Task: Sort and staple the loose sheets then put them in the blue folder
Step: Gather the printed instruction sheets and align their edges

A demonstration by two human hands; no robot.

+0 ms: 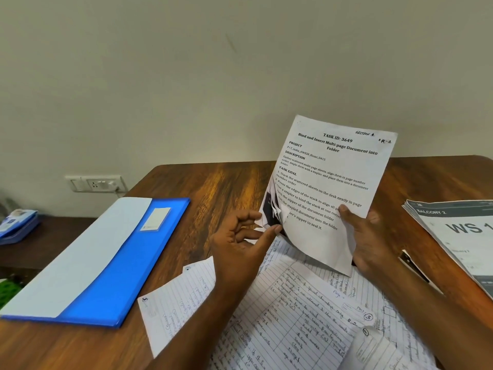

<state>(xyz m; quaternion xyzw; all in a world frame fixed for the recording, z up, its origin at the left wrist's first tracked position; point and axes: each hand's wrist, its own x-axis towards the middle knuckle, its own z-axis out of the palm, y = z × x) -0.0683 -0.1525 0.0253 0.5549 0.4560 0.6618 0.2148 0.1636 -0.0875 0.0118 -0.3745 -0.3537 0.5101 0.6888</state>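
I hold a printed task sheet [330, 177] upright above the desk. My right hand [365, 236] grips its lower right edge, thumb on the front. My left hand [240, 236] pinches the sheet's crumpled lower left corner, where a dark printed patch shows. Under my arms lie several loose handwritten lined sheets [280, 316], overlapping and askew, some with circled page numbers. The blue folder [114, 276] lies shut on the desk to the left, with a pale flap and a white label on top.
A stack of printed sheets [458, 236] headed "WS 1" lies at the right desk edge. A dark thin object [412, 264] lies beside my right wrist. A wall socket [96, 183] sits behind the wooden desk [213, 188]. A lower side table on the left carries a blue item [16, 225].
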